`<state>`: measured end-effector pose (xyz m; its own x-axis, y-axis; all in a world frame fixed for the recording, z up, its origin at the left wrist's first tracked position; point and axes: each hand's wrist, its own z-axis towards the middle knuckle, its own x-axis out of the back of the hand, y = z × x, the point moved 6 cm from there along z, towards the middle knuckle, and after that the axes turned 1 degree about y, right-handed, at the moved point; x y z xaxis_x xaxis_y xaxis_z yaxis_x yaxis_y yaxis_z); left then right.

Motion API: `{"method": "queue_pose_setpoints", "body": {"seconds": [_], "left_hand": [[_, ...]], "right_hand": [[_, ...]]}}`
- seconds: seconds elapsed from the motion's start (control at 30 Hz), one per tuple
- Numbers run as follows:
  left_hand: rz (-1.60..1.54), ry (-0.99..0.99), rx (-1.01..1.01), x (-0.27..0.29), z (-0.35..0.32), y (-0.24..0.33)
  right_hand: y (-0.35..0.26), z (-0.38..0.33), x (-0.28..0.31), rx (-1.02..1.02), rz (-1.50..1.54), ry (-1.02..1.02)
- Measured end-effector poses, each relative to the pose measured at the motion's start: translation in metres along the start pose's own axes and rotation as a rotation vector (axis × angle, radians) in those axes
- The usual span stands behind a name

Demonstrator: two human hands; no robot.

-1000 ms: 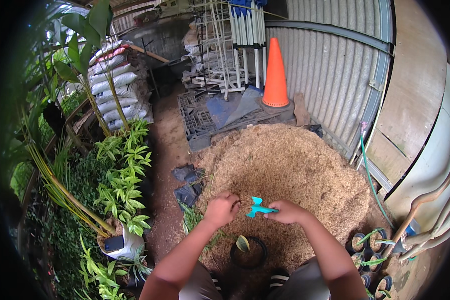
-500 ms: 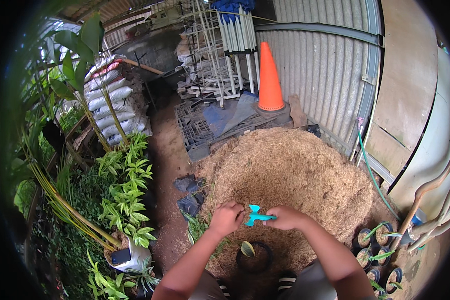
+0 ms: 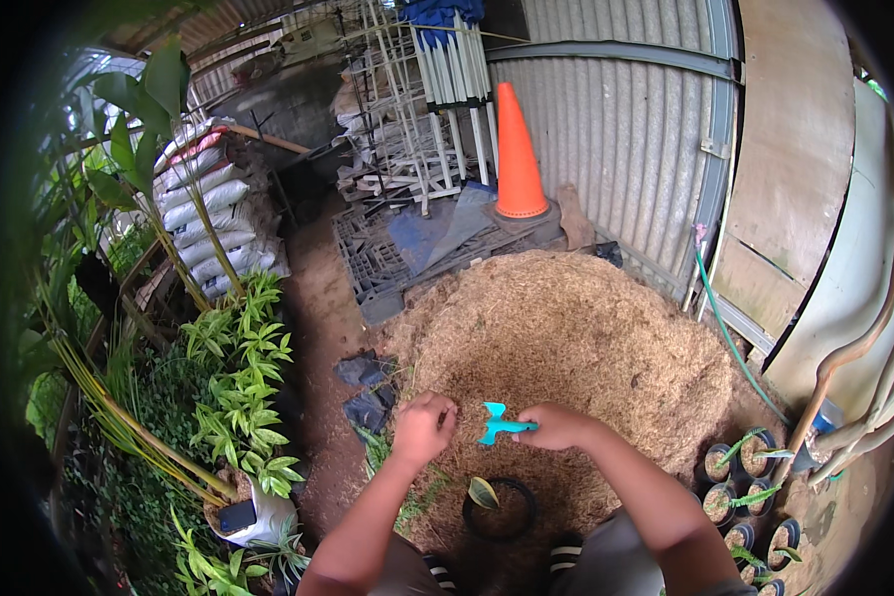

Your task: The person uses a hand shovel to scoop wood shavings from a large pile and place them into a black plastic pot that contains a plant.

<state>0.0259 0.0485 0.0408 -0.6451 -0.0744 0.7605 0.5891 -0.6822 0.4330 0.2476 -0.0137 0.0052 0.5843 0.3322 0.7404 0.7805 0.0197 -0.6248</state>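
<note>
Hands out in front of us right now, both over the big rounded heap of tan, fibrous-looking loose material [image 3: 586, 333]. Our right hand [image 3: 556, 427] has its fingers closed around the handle of a turquoise fork-headed hand tool [image 3: 494, 424], prongs pointing left. Our left hand [image 3: 425, 427] sits just off those prongs, not touching them, fingers curled in; we honestly can't tell if it's pinching anything. Nearer to us, below the tool, there's a round black pot [image 3: 533, 510] with one upright dark leaf with pale yellow edges [image 3: 483, 493] at its left side, close to our feet. Off to our right we've got a cluster of small round black pots [image 3: 703, 467] with spiky green plants. Left of the heap lie crumpled black plastic scraps [image 3: 368, 410], and further left a dark flat phone [image 3: 236, 516] rests on a white planter bag [image 3: 271, 519]. Behind the heap stands a tall orange cone [image 3: 520, 154].
</note>
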Motion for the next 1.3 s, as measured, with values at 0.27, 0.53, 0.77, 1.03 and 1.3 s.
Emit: {"method": "queue_pose_setpoints", "body": {"seconds": [0.27,0.53,0.77,1.03,1.3], "left_hand": [[-0.056,0.087,0.1,0.007,-0.004,-0.018],[-0.06,-0.085,0.119,-0.017,-0.009,-0.002],[-0.037,-0.314,0.427,-0.042,-0.026,-0.007],[-0.182,-0.259,0.493,-0.048,-0.028,-0.023],[-0.039,-0.258,0.53,-0.029,-0.021,-0.037]], "right_hand": [[0.01,-0.002,0.013,-0.068,0.015,0.001],[0.031,-0.012,0.024,-0.245,0.288,-0.029],[0.023,-0.015,0.023,-0.239,0.283,-0.002],[0.015,-0.006,0.014,-0.064,0.149,0.042],[0.006,-0.013,0.021,-0.124,0.226,0.014]]}}
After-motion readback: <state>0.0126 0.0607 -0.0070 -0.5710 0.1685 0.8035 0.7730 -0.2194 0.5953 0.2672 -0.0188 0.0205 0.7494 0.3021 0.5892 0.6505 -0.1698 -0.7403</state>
